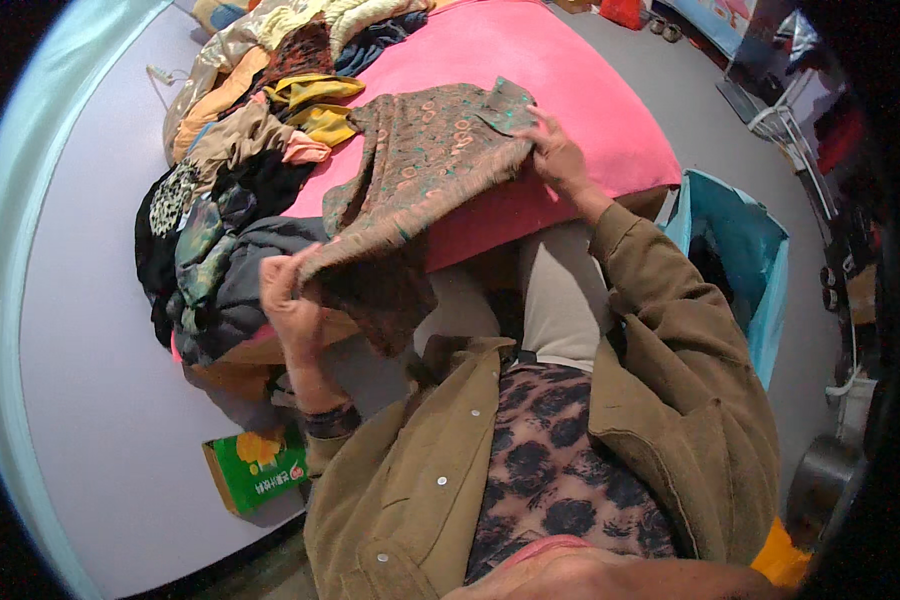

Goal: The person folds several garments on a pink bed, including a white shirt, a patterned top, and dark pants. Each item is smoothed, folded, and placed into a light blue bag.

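Note:
A brown patterned garment (425, 150) with orange rings and green flecks is stretched between my two hands. My left hand (292, 305) is closed round its near left end, and my right hand (560, 158) pinches its edge at the right. The far part of the cloth lies on a pink-covered surface (610, 110), while a darker part droops over the near edge above my lap. A heap of clothes lies just left of the garment, with a grey piece (270, 255) close to my left hand and a yellow piece (320, 105) beside the cloth's far left.
Black clothing (155, 245), a tan piece (232, 145) and a cream knit (365, 18) are in the heap along the left. A light blue fabric bin (767, 290) stands right of my legs. At lower left is a green carton (260, 475). A white rack (795, 140) stands far right.

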Action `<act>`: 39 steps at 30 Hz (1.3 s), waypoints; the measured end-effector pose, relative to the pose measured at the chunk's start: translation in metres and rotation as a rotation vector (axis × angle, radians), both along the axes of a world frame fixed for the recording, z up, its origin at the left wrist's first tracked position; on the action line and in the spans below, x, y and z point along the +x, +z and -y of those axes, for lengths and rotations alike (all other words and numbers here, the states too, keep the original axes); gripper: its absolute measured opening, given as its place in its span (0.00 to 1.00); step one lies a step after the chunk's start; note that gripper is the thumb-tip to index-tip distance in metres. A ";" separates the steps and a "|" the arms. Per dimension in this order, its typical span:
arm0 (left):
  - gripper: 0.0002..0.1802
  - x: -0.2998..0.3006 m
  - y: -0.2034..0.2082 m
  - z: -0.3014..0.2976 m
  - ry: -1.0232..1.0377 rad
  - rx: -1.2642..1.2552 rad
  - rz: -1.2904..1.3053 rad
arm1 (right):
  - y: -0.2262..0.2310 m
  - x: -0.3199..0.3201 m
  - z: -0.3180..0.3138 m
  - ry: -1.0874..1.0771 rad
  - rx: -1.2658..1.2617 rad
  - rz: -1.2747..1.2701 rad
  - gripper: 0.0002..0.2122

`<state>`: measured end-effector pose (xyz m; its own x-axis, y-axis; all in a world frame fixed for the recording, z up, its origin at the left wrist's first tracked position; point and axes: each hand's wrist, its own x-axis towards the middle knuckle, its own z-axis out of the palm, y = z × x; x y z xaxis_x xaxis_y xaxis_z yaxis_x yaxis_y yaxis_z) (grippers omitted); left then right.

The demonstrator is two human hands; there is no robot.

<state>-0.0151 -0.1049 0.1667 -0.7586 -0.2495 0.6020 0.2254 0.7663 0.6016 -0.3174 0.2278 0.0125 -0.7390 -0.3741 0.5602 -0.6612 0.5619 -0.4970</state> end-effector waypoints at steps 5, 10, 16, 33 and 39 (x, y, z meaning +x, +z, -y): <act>0.20 0.012 0.040 0.048 0.215 -0.013 0.256 | 0.078 -0.025 0.008 -0.046 -0.501 0.349 0.12; 0.16 0.016 0.083 0.057 0.136 0.374 0.111 | 0.208 0.013 0.001 0.376 -1.019 0.252 0.11; 0.28 0.061 0.154 0.021 -0.095 0.685 -0.144 | 0.322 0.096 -0.034 0.359 -0.892 -0.337 0.11; 0.18 -0.143 0.166 0.076 -0.228 0.541 0.016 | 0.340 -0.079 -0.022 0.194 -0.475 -0.010 0.14; 0.14 -0.189 0.205 0.073 -0.361 0.521 -0.354 | 0.378 -0.105 -0.028 0.432 -0.816 -0.049 0.10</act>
<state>-0.2045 -0.1777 0.3720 -0.6299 -0.3413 0.6976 0.6589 0.2406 0.7127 -0.4228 0.2558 0.3903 -0.5953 -0.0874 0.7987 -0.7628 -0.2507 -0.5960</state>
